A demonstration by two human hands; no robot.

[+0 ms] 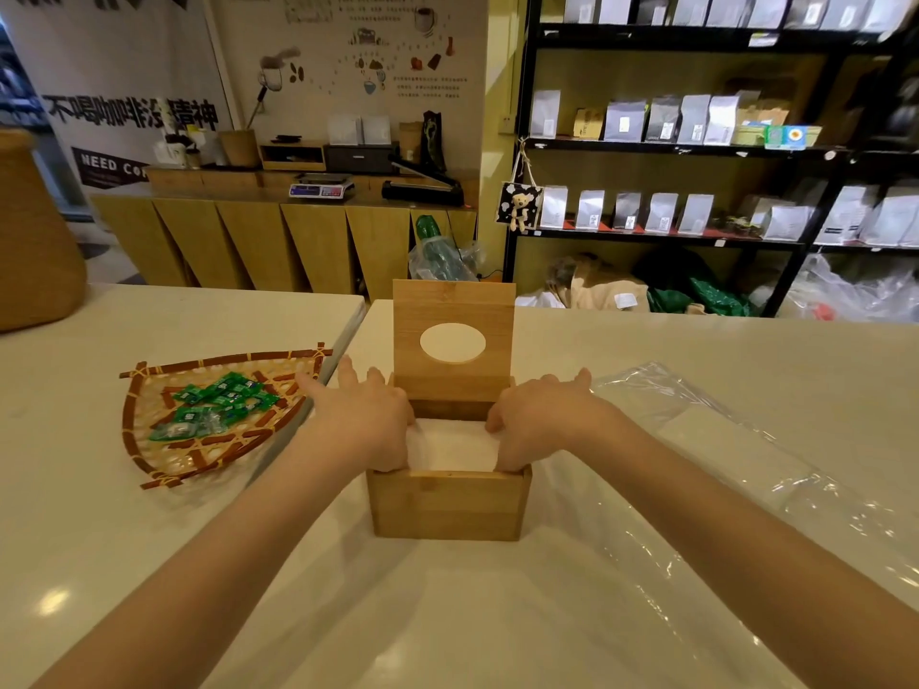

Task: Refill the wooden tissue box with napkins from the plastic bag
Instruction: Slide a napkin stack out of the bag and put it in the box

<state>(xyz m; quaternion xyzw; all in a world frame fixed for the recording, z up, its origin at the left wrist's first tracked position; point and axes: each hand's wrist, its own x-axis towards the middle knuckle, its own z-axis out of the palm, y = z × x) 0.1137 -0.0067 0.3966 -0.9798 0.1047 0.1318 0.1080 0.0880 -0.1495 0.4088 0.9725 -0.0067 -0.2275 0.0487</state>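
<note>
While both hands press a white stack of napkins [455, 446] down into the open wooden box [450, 504], the refill looks close to seated.

With its lid [453, 335] standing upright at the back, the box sits mid-table; the left hand [365, 420] and right hand [534, 420] each curl over one end of the stack, fingers bent down inside the walls, though how firmly they pinch it I cannot tell. The likely trouble: napkin edges could buckle against the tight walls, or a bump could drop the lid onto the knuckles. The plastic bag [736, 469] lies flat just to the right, seemingly with white napkins left inside, hard to confirm through the glare. Fingertips and the stack's depth are hidden, and the basket [144, 390] of green packets on the left is blurred.
</note>
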